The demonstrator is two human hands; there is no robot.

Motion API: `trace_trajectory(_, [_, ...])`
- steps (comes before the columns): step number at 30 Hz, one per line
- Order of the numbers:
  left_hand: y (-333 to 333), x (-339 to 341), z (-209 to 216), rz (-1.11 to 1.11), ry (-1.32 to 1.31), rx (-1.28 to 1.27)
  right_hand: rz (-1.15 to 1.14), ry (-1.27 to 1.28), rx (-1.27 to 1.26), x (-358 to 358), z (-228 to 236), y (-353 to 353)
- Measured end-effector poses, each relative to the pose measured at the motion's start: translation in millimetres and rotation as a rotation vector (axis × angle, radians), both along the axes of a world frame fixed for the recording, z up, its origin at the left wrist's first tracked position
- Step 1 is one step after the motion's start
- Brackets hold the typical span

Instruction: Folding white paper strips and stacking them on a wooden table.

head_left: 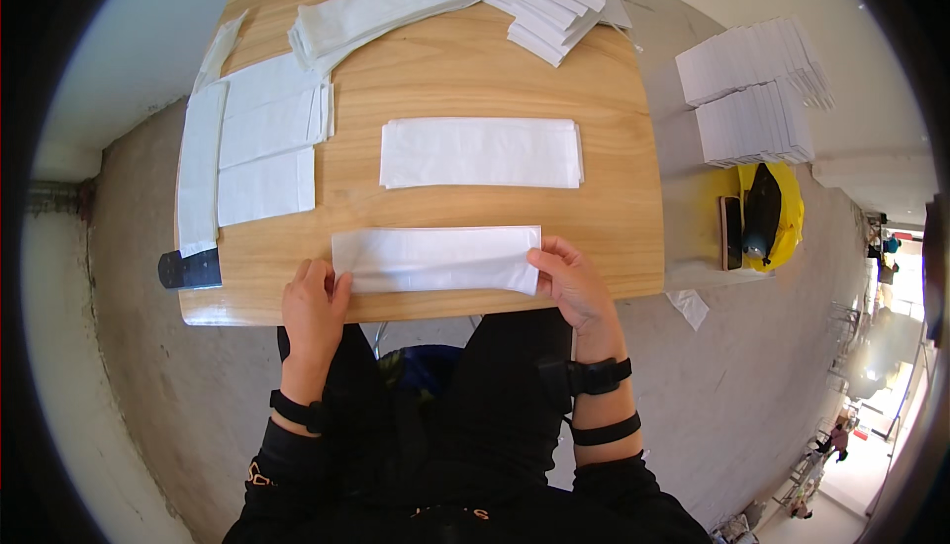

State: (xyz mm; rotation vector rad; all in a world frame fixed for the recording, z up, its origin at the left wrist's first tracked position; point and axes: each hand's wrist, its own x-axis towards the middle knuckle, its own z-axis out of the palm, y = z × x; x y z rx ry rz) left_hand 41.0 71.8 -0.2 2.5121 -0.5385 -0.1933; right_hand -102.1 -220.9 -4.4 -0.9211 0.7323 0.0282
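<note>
A thin, folded white sheet (435, 262) lies lengthwise near the table's front edge, slightly creased and lifted at its right end. My right hand (576, 285) pinches that right end, thumb on top and fingers behind. At the lower left corner, my left hand (317, 307) has its fingers curled and its thumb and forefinger closed on the sheet's edge. Just beyond lies a flat stack of similar folded white sheets (480, 153), apart from both hands. Whether the material is plastic, cloth or paper I cannot tell.
Folded white sheets (267, 188) cover the wooden table's left side, above a black strap-like piece (190, 269). A white bundle (376, 20) and white boxes or envelopes (559, 0) lie at the back. Right of the table are white stacks (752, 119), a phone (730, 232) and a yellow bag (789, 218).
</note>
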Motion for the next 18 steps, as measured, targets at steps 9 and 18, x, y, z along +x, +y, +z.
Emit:
trace_trajectory(9, [-2,-3,10,0.149,0.116,-0.069,-0.065,0.104,-0.471,9,-4,11])
trace_trajectory(18, [-58,-26,38,-0.306,0.136,-0.263,-0.072,0.113,-0.477,9,-2,20])
